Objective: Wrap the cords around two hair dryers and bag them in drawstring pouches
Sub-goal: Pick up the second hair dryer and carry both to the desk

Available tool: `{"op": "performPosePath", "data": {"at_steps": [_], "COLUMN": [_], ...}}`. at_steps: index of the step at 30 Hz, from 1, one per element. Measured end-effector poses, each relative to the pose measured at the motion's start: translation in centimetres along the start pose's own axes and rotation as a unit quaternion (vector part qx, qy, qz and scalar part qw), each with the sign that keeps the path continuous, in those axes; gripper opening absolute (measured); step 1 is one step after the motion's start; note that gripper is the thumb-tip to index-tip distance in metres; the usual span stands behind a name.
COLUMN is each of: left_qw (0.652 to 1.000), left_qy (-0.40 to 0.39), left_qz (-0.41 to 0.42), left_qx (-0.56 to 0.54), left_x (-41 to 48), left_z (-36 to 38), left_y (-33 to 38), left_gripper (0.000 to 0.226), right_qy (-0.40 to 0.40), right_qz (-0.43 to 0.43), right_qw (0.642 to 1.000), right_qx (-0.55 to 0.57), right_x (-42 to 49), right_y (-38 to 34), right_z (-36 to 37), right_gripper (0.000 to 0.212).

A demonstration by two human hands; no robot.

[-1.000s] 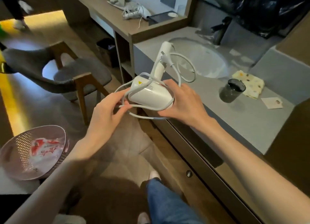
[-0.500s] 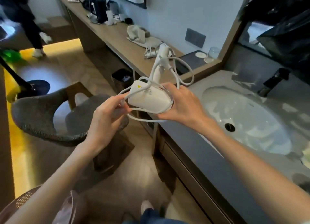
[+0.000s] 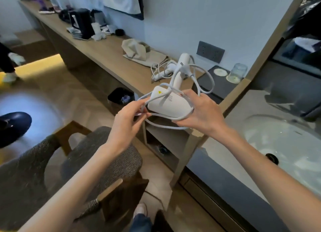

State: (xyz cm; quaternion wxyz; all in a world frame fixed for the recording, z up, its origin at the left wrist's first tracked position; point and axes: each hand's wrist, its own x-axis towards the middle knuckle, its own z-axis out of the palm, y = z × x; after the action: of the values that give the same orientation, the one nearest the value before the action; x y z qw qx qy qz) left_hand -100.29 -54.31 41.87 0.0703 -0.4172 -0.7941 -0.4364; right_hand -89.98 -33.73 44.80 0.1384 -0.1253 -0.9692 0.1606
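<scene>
Mid-frame, right hand [image 3: 203,113] fingers clamped on white hair dryer [image 3: 169,105]. Left hand [image 3: 128,120] fingers pinch its cord [image 3: 166,126].

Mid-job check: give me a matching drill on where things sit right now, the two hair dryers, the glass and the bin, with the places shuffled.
Things:
1. held hair dryer
2. second hair dryer
3. glass
4. bin

Places:
A. on the floor by the wooden counter
B. on the dark tray
C. in the right hand, its cord pinched by the left hand
D. lying on the counter near the beige pouch

Pairs: 1-C, 2-D, 3-B, 4-A
</scene>
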Motion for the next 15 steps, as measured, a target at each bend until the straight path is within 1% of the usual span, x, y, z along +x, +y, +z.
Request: {"op": "performPosePath", "data": {"at_steps": [4, 7, 12, 15], "left_qw": [0.997, 0.993, 0.987, 0.986], "left_qy": [-0.047, -0.07, -0.097, -0.102], "left_qz": [0.043, 0.068, 0.094, 0.102], "left_qx": [-0.039, -0.066, -0.085, -0.09], "left_x": [5.6, 9.3, 14.1, 16.7], "left_z": [0.6, 1.7, 4.6, 6.7], "left_y": [-4.5, -6.6, -9.6, -11.4], "left_gripper": [0.048, 0.049, 0.05, 0.049], "right_qy": [0.003, 0.016, 0.026, 0.017], "right_qz": [0.081, 0.122, 0.156, 0.167], "right_qw": [0.997, 0.992, 0.987, 0.985], "right_qx": [0.002, -0.001, -0.018, -0.031], "right_x": [4.0, 6.4, 10.2, 12.7], "right_y": [0.4, 1.1, 3.5, 5.5], "right_z": [1.3, 1.8, 2.8, 3.6], "right_gripper": [0.077, 0.075, 0.073, 0.073]}}
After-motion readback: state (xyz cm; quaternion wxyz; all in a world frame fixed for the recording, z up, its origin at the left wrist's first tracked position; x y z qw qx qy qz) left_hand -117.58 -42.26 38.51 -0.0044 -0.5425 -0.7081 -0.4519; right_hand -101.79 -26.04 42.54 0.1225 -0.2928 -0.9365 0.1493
